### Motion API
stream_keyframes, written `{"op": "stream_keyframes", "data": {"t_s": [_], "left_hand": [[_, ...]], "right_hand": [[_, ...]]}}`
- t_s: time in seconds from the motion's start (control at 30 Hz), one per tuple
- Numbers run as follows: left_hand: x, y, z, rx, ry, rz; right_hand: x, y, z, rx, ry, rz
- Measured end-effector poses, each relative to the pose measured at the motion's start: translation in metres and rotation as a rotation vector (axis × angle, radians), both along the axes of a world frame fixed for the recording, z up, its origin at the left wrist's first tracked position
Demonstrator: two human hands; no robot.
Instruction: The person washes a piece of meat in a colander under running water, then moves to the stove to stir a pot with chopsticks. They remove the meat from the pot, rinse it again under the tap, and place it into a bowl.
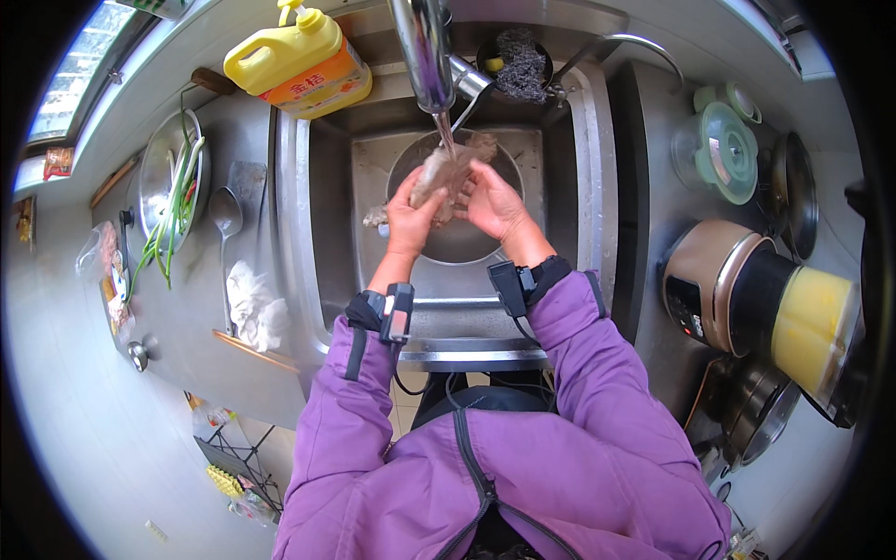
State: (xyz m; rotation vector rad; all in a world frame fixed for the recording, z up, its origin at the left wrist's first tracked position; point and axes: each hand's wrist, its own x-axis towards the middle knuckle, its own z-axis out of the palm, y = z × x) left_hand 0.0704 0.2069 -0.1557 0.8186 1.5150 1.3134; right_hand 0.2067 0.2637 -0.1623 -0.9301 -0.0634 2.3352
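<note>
Water runs from the chrome faucet (427,70) onto a pale brownish, soft piece (448,164), perhaps raw meat. My left hand (414,217) grips this piece from its left side, with the thumb across it. Beside it on the right, my right hand (497,206) has its fingers apart and curved, the fingertips close to or touching the piece. Both hands are over a round metal basin (476,245) inside the stainless steel sink (448,308). Another pale lump (376,215) shows just left of my left hand; its lower part is hidden.
A yellow detergent jug (301,70) and steel-wool scourers (521,66) sit behind the sink. Leftward are green onions (168,210) in a metal bowl (154,168), a ladle (225,210) and a white cloth (255,304). A rice cooker (707,287) and green-lidded container (728,154) stand right.
</note>
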Motion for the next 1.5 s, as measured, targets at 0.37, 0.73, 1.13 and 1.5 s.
{"op": "stream_keyframes", "data": {"t_s": [0.37, 0.73, 1.13, 1.5], "left_hand": [[-0.006, -0.037, 0.018, -0.1, -0.337, 0.108], [-0.003, -0.051, 0.011, -0.096, -0.65, 0.209], [-0.014, -0.046, 0.005, -0.171, -0.707, 0.153], [-0.02, -0.043, -0.001, -0.157, -0.717, 0.08]], "right_hand": [[-0.005, -0.019, -0.006, 0.304, -0.17, 0.141], [-0.038, -0.04, -0.011, 0.411, -0.45, -0.144], [-0.024, -0.021, -0.014, 0.183, -0.25, -0.106], [-0.031, -0.026, -0.02, 0.423, -0.505, -0.082]]}}
